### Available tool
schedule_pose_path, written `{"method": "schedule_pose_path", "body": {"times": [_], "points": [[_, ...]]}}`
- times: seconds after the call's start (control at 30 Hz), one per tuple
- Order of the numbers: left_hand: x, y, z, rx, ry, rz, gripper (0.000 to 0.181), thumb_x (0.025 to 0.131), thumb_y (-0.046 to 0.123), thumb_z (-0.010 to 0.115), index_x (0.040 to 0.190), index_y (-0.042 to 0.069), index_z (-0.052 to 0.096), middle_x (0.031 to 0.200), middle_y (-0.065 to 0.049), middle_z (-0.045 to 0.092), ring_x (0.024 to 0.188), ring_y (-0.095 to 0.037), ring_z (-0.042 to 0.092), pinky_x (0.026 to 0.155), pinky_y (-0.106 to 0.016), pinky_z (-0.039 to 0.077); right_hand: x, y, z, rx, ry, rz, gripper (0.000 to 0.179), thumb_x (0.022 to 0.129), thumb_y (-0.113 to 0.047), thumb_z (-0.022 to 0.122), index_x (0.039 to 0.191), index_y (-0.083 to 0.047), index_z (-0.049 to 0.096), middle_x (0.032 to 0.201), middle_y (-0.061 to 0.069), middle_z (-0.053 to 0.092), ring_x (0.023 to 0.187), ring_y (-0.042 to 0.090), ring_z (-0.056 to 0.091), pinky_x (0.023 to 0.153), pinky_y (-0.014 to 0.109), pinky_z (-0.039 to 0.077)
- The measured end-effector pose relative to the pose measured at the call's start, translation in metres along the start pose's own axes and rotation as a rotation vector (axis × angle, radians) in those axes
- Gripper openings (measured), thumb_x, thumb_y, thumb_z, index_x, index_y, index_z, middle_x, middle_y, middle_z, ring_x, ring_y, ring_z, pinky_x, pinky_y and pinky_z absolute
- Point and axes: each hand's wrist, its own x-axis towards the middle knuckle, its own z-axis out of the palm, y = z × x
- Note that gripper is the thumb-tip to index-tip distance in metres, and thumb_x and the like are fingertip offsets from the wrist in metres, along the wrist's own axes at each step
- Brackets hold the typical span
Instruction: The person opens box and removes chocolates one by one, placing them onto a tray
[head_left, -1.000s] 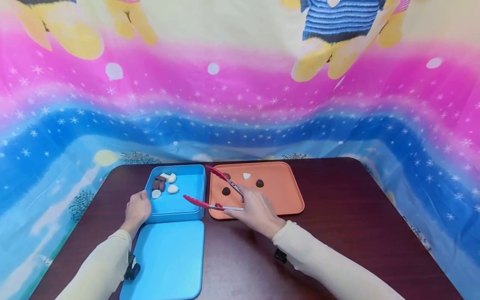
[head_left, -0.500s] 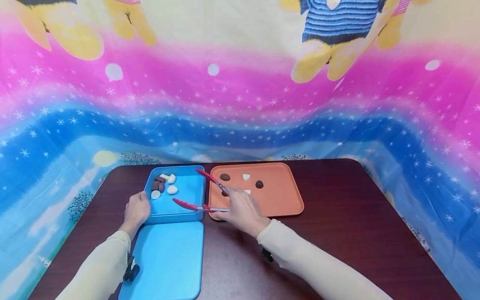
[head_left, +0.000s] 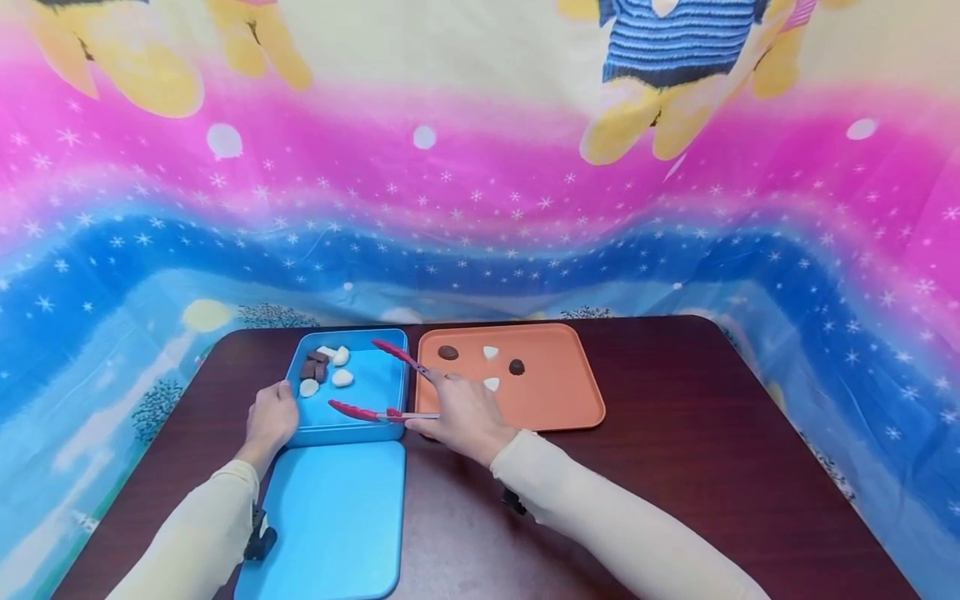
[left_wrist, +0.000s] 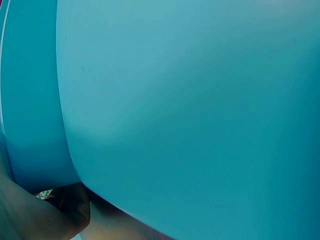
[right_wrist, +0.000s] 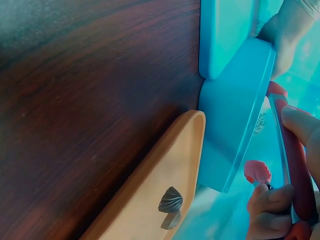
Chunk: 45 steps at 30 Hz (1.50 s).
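Observation:
In the head view my left hand (head_left: 272,417) grips the left wall of a blue box (head_left: 341,434), with its thumb over the rim. Inside lie several brown and white chocolates (head_left: 342,378). My right hand (head_left: 467,415) holds red-tipped tongs (head_left: 397,415), whose arms are spread wide with nothing between the tips. The tips reach over the box's right half. Below that hand is an orange tray (head_left: 555,408) bearing a brown oval chocolate (head_left: 447,353), a dark round one (head_left: 516,367) and white ones (head_left: 491,352). A dark ridged chocolate (right_wrist: 170,200) shows on the tray in the right wrist view.
A flat blue lid (head_left: 322,517) lies in front of the box, near the left forearm. Box and tray stand side by side at the back of the dark wooden table (head_left: 675,433). A printed cloth (head_left: 480,208) hangs behind the table.
My right hand has moved left with the spread tongs, from over the tray to over the box. The brown oval chocolate has come into full sight. My left hand stays on the box.

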Motion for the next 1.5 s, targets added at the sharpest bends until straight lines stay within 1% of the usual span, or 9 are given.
{"method": "schedule_pose_path", "body": {"times": [0.27, 0.37, 0.5, 0.6, 0.87, 1.07, 1.2, 1.4, 1.5], "points": [[0.000, -0.002, -0.001, 0.006, 0.010, -0.008, 0.050, 0.110, 0.039, 0.014, 0.081, 0.007, 0.039, 0.072, -0.007, 0.031, 0.066, -0.024, 0.039, 0.069, -0.039, 0.032, 0.009, -0.012, 0.003, -0.063, -0.009, -0.035, 0.079, 0.082, -0.060, 0.077, 0.144, -0.017, 0.055, 0.088, -0.001, 0.068, 0.055, 0.010, 0.051, 0.044, 0.023, 0.040], [0.000, -0.001, -0.001, 0.002, 0.014, -0.006, 0.051, 0.110, 0.039, 0.014, 0.080, 0.007, 0.039, 0.072, -0.006, 0.032, 0.065, -0.024, 0.039, 0.068, -0.038, 0.032, 0.011, -0.016, 0.004, -0.087, -0.001, -0.061, 0.075, 0.082, -0.057, 0.079, 0.140, -0.016, 0.057, 0.090, 0.000, 0.069, 0.058, 0.010, 0.054, 0.046, 0.022, 0.042], [0.001, 0.000, 0.000, -0.009, 0.013, -0.003, 0.051, 0.111, 0.039, 0.015, 0.079, 0.007, 0.039, 0.070, -0.006, 0.032, 0.063, -0.023, 0.039, 0.066, -0.037, 0.033, 0.013, -0.019, 0.005, -0.151, 0.001, -0.086, 0.067, 0.083, -0.056, 0.078, 0.134, -0.016, 0.059, 0.089, 0.001, 0.068, 0.060, 0.011, 0.055, 0.049, 0.023, 0.044], [0.000, 0.001, 0.000, -0.017, 0.011, -0.004, 0.050, 0.111, 0.038, 0.016, 0.079, 0.007, 0.039, 0.070, -0.006, 0.032, 0.063, -0.023, 0.039, 0.066, -0.037, 0.033, 0.015, -0.020, 0.006, -0.189, -0.012, -0.088, 0.066, 0.084, -0.056, 0.076, 0.135, -0.018, 0.059, 0.087, 0.001, 0.067, 0.060, 0.012, 0.055, 0.050, 0.024, 0.044], [-0.001, 0.002, 0.001, -0.024, 0.009, -0.015, 0.050, 0.111, 0.039, 0.016, 0.080, 0.007, 0.040, 0.070, -0.006, 0.032, 0.064, -0.023, 0.040, 0.067, -0.037, 0.034, 0.020, -0.022, 0.011, -0.206, -0.021, -0.100, 0.063, 0.086, -0.055, 0.075, 0.135, -0.017, 0.061, 0.087, 0.000, 0.071, 0.063, 0.012, 0.059, 0.050, 0.023, 0.045], [-0.001, 0.003, 0.001, -0.025, -0.004, -0.022, 0.050, 0.111, 0.040, 0.016, 0.083, 0.006, 0.040, 0.072, -0.007, 0.032, 0.067, -0.023, 0.042, 0.070, -0.039, 0.035, 0.023, -0.022, 0.013, -0.238, -0.021, -0.107, 0.061, 0.087, -0.056, 0.073, 0.132, -0.017, 0.062, 0.078, -0.001, 0.065, 0.062, 0.011, 0.056, 0.049, 0.024, 0.044], [-0.001, 0.003, 0.002, -0.023, 0.002, -0.022, 0.050, 0.111, 0.040, 0.016, 0.083, 0.006, 0.041, 0.072, -0.007, 0.033, 0.067, -0.023, 0.044, 0.070, -0.038, 0.036, 0.026, -0.025, 0.014, -0.256, -0.035, -0.107, 0.061, 0.088, -0.056, 0.072, 0.134, -0.017, 0.062, 0.073, -0.003, 0.062, 0.060, 0.010, 0.054, 0.049, 0.023, 0.042], [-0.001, 0.002, 0.002, -0.020, 0.004, -0.020, 0.050, 0.111, 0.039, 0.016, 0.082, 0.006, 0.041, 0.072, -0.007, 0.033, 0.066, -0.023, 0.043, 0.070, -0.038, 0.036, 0.028, -0.030, 0.017, -0.292, -0.055, -0.106, 0.058, 0.089, -0.054, 0.072, 0.134, -0.019, 0.062, 0.086, -0.001, 0.069, 0.061, 0.010, 0.054, 0.049, 0.022, 0.042], [-0.001, 0.001, 0.002, -0.018, 0.006, -0.017, 0.050, 0.111, 0.038, 0.017, 0.082, 0.006, 0.040, 0.071, -0.007, 0.033, 0.065, -0.023, 0.042, 0.068, -0.038, 0.036, 0.028, -0.033, 0.019, -0.310, -0.063, -0.099, 0.055, 0.090, -0.053, 0.072, 0.132, -0.019, 0.063, 0.089, -0.001, 0.070, 0.061, 0.010, 0.054, 0.048, 0.022, 0.041]]}}
